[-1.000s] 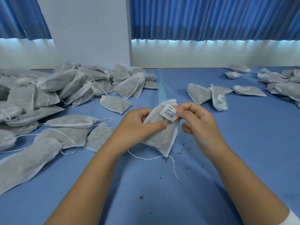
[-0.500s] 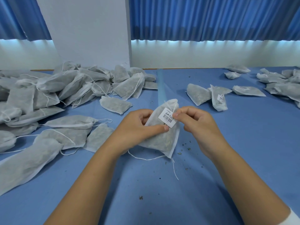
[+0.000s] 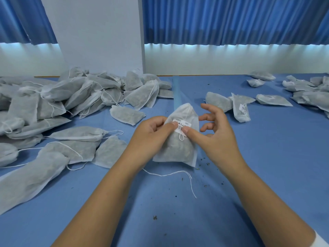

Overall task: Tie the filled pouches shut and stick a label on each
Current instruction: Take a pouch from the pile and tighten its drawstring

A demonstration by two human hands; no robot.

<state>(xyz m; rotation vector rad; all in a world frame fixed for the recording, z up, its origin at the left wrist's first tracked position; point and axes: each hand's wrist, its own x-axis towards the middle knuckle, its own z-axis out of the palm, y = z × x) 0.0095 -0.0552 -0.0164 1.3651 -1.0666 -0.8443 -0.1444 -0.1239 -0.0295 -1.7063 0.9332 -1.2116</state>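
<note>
"Pressing with both thumbs now? Half a second ago the right hand (image 3: 213, 138) was pinching the label (image 3: 181, 124) by its corner."

"Yes. The label lies flat on the upper front of the pouch (image 3: 179, 150), and the right hand's grip has come apart: its thumb sits on the sticker's lower right, and its fingers are spread and touch nothing. The left hand (image 3: 151, 134) is as before, its grip clamped on the pouch's left edge with the thumb tip on the label's left side. The pouch stands more upright than it did, over the middle of the desk (image 3: 267, 157). I cannot tell whether its bottom edge touches the desk."

"What lies around it?"

"A loose string (image 3: 170, 174) trails on the desk below the pouch, and dark crumbs (image 3: 154, 217) are scattered nearer the person. A big pile of pouches (image 3: 71, 97) fills the left side. A few labelled pouches (image 3: 241, 111) lie well apart on the right, behind the right hand's fingers."

"Can the label be read?"

"It has a barcode along the bottom and dark characters above — but both thumbs cover parts of it, and the print is too small to make out."
</note>
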